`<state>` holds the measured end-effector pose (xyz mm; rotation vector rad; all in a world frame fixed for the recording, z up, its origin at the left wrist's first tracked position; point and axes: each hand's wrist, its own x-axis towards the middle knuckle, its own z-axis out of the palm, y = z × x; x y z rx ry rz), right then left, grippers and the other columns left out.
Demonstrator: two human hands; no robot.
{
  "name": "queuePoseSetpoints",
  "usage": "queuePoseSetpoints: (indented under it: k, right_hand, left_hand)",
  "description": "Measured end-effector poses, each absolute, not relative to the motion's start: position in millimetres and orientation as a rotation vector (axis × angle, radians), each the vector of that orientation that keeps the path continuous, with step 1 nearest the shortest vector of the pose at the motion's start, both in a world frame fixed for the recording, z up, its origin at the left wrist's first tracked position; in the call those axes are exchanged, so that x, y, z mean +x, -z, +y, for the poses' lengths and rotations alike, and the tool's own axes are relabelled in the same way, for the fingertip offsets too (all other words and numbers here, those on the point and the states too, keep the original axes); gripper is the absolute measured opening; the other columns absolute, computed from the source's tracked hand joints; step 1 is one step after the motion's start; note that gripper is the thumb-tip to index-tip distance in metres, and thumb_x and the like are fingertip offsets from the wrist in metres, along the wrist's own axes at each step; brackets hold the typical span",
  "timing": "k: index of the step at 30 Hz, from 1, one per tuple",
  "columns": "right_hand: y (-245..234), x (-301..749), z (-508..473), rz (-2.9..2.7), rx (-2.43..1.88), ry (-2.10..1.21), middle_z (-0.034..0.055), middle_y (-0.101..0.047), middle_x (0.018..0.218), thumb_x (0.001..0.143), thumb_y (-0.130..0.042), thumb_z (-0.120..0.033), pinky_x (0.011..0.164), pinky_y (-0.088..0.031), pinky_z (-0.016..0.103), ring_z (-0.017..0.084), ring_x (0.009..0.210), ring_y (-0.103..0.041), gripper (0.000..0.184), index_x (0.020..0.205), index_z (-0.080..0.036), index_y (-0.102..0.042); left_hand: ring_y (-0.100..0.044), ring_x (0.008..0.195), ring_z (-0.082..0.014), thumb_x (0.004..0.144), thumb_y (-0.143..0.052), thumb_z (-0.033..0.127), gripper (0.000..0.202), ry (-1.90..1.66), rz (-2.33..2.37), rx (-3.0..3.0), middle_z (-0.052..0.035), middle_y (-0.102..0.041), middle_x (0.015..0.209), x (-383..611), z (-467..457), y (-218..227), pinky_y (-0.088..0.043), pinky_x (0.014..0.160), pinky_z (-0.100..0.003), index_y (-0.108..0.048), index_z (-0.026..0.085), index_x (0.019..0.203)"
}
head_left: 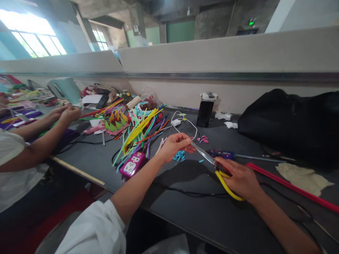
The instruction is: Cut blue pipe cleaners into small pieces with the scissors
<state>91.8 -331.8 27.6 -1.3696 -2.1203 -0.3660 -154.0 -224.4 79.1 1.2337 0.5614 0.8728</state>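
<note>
My right hand (239, 178) is closed around the yellow handles of a pair of scissors (205, 155), whose blades point up and left. My left hand (177, 145) is pinched together right at the tips of the blades. A hint of blue shows at its fingertips, but what they hold is too small to make out. Beneath the left hand lies a small heap of blue cut pieces (179, 155), and a single blue piece (201, 161) lies apart from it. Some pink pieces (203, 139) are just beyond the blades.
Colourful fuzzy stems (143, 130) and a purple power strip (133, 165) lie left of my left hand. Behind stand a dark phone (205, 113) and a white-lidded cup (209, 96). A black bag (291, 127) and red rods (291, 185) are on the right. A co-worker's hands (67, 113) are far left.
</note>
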Motion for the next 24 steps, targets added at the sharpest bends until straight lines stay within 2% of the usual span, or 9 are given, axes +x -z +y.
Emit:
queuePoseSetpoints:
  k: [10,24]
  right_hand:
    - [-27.4,90.7,-332.4,-2.118,-1.363,0.356,0.0044,-0.072,0.102,0.08,-0.053,-0.019,0.07,-0.054,0.023,0.017,0.084,-0.07,0.028,0.106,-0.021,-0.065]
    - [-28.9,90.5,-331.7,-2.064,-1.396,0.442,0.0034,-0.072,0.098,0.079,-0.058,-0.024,0.062,-0.051,0.023,0.016,0.077,-0.069,0.03,0.109,-0.021,-0.064]
  left_hand:
    - [-0.069,0.069,-0.0171,0.074,-0.073,0.038,0.033,-0.865,0.562,1.232,-0.0055,-0.069,0.073,-153.8,-223.8,-77.7,-0.056,0.073,-0.035,-0.056,0.011,0.082]
    - [-0.07,0.072,-0.0201,0.074,-0.073,0.04,0.034,-0.881,0.573,1.177,-0.0075,-0.07,0.076,-153.8,-225.6,-81.6,-0.056,0.072,-0.035,-0.056,0.012,0.082]
